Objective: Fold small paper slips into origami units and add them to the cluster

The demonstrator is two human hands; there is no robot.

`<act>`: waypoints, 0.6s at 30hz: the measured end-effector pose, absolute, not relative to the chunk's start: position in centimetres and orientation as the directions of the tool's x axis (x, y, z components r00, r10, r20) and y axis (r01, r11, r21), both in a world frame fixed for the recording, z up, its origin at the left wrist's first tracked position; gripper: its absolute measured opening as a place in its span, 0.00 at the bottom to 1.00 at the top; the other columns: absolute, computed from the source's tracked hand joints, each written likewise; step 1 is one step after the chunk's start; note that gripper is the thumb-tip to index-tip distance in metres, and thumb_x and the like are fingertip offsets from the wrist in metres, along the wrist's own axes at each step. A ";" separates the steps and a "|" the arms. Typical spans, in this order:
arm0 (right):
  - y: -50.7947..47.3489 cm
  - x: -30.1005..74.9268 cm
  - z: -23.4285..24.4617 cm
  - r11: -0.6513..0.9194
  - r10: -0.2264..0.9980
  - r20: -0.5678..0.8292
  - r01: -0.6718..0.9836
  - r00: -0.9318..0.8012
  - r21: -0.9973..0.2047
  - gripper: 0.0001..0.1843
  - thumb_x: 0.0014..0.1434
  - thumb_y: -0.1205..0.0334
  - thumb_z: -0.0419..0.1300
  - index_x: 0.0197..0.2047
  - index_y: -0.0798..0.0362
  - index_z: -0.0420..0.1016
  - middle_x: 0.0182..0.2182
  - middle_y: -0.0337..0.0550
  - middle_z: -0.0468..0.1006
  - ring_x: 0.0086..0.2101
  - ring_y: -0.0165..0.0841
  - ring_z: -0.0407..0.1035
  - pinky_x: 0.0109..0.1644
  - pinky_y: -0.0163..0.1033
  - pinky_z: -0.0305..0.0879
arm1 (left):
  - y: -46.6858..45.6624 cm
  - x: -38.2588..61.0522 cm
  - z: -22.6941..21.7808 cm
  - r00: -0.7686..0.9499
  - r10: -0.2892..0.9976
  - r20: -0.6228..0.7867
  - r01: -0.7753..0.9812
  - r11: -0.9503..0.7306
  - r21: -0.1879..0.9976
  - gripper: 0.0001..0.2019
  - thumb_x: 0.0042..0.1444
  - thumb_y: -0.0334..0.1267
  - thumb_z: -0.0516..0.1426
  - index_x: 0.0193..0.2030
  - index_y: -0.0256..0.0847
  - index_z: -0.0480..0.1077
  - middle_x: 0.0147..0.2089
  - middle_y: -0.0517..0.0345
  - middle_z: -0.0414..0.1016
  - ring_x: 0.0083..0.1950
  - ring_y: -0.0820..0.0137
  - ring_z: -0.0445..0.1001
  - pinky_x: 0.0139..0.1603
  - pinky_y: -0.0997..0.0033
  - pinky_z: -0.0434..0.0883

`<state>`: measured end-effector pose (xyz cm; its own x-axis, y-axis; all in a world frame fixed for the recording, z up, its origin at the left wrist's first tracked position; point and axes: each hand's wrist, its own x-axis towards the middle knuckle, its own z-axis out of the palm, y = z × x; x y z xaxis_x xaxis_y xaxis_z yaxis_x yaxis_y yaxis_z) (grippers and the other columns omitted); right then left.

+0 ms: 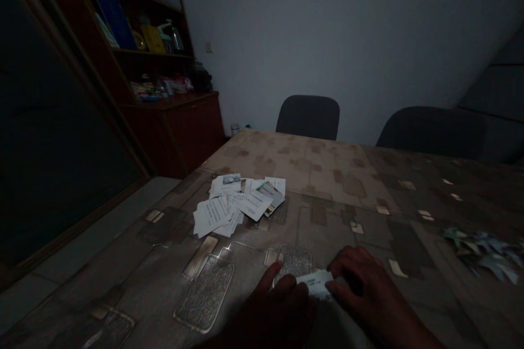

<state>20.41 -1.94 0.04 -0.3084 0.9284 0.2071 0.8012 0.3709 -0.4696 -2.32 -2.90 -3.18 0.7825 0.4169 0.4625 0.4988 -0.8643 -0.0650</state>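
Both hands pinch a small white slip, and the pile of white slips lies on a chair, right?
No. The left hand and right hand do pinch the small white slip, but the pile of white slips lies on the table, as the head view shows.

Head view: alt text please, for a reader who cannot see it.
The left hand and right hand hold a small slip over a dim patterned table. Loose papers lie farther back, scraps at right, two chairs beyond.

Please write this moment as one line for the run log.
left hand and right hand: both pinch one white paper slip | table: pile of printed papers ahead-left; heap of paper scraps right
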 end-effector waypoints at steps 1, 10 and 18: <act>-2.0 20.4 0.0 0.373 0.927 0.211 0.795 -0.309 -0.478 0.05 0.56 0.65 0.63 0.28 0.50 0.72 0.28 0.39 0.76 0.32 0.39 0.71 0.36 0.44 0.64 | -2.9 -2.3 -3.1 0.785 0.423 0.452 0.502 -0.862 -0.065 0.08 0.64 0.36 0.56 0.49 0.38 0.69 0.37 0.60 0.72 0.37 0.68 0.69 0.58 0.54 0.64; -2.3 19.9 -0.6 0.307 0.951 0.176 0.838 -0.253 -0.452 0.06 0.57 0.66 0.63 0.29 0.49 0.72 0.30 0.39 0.76 0.35 0.42 0.69 0.42 0.48 0.59 | -2.6 -2.4 -2.6 0.845 0.369 0.387 0.453 -0.879 -0.151 0.10 0.65 0.40 0.55 0.49 0.40 0.71 0.58 0.55 0.69 0.44 0.65 0.68 0.57 0.54 0.62; -2.6 19.6 -0.1 0.319 0.948 0.155 0.839 -0.279 -0.440 0.07 0.62 0.64 0.59 0.30 0.50 0.70 0.30 0.39 0.73 0.34 0.41 0.67 0.42 0.49 0.56 | -2.9 -2.7 -2.8 0.843 0.367 0.393 0.450 -0.882 -0.143 0.13 0.67 0.41 0.51 0.53 0.39 0.70 0.59 0.52 0.69 0.47 0.62 0.68 0.60 0.51 0.60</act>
